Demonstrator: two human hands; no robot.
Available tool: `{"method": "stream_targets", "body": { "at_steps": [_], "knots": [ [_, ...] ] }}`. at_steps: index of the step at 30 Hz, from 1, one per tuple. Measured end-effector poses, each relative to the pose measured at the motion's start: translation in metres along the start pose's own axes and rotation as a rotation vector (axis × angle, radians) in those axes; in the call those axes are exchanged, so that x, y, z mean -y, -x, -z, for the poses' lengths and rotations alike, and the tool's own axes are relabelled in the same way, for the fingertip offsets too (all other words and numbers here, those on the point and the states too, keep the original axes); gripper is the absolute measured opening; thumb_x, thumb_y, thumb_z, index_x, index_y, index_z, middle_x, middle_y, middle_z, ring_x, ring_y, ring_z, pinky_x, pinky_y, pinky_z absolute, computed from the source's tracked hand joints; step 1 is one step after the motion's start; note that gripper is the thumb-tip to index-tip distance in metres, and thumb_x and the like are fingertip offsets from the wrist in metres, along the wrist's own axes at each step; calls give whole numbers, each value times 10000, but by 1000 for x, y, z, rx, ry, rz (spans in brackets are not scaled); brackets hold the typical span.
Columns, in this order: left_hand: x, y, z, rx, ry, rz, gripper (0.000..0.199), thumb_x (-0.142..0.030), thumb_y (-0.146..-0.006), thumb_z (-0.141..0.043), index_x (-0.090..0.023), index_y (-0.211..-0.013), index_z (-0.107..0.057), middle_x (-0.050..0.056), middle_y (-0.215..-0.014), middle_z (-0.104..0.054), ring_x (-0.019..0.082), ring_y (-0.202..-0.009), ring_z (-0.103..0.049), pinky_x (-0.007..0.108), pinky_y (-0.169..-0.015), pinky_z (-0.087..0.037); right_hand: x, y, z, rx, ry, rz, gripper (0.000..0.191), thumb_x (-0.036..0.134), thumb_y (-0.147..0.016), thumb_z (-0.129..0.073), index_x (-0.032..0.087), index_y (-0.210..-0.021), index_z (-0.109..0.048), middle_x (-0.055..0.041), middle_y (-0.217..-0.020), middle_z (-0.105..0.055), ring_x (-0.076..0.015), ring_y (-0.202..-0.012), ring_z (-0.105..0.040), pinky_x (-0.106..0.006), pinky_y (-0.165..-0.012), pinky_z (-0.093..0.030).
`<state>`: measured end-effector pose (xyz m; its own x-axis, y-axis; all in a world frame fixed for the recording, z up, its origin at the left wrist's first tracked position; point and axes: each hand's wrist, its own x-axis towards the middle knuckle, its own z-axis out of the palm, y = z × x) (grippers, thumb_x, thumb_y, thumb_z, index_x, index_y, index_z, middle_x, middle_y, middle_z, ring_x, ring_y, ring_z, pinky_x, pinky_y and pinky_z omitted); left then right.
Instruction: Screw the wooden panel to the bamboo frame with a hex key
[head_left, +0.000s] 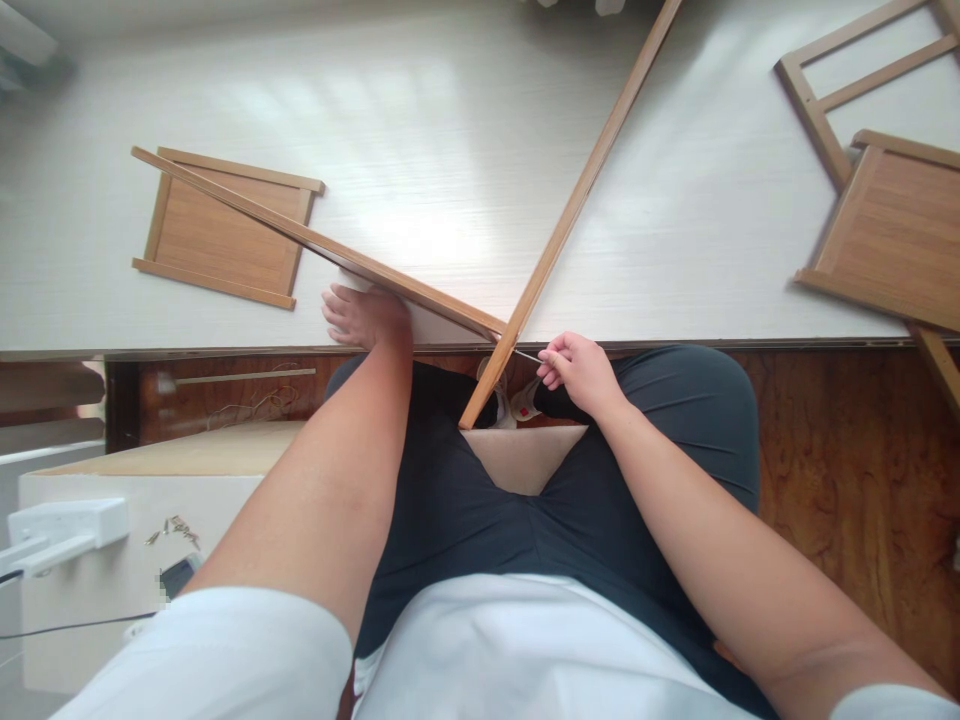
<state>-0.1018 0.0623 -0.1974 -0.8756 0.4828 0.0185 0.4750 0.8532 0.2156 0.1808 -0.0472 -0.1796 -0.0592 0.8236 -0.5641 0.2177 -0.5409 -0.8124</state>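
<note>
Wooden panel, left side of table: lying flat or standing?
Lying flat: the panel shows its broad face to the camera, partly crossed by a wooden bar.

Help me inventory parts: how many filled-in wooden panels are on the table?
2: a left panel, partly behind a long wooden piece; a far-right panel, overlapping an open frame. More may be hidden.

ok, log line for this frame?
right hand: pinching thin silver metal rod at long brown wooden bar | left hand: beside another brown wooden bar, contact unclear
</note>
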Motion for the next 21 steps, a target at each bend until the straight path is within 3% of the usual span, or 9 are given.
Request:
{"method": "stream_targets", "body": {
  "at_steps": [11,21],
  "knots": [
    [0,2,4,26,54,-1,488,-274,-1080,-362,-143,-1538,-470,121,-1673,-397,285,-1563,-308,522,-1266,-196,1,-4,-5,32,-244,-128,154,123,-903,-686,200,-854,-562,13,-584,-700,-117,-458,-622,-191,-430,-512],
    [1,-1,0,17,0,1,519,-217,-1024,-414,-230,-1537,-491,112,-1659,-418,265,-1571,-317,488,-1264,-231,0,-3,-4,50,-308,-187,107,67,-894,-692,149,-835,-655,-30,-657,-727,-124,-527,-678,-228,-526,-607]
  ]
}}
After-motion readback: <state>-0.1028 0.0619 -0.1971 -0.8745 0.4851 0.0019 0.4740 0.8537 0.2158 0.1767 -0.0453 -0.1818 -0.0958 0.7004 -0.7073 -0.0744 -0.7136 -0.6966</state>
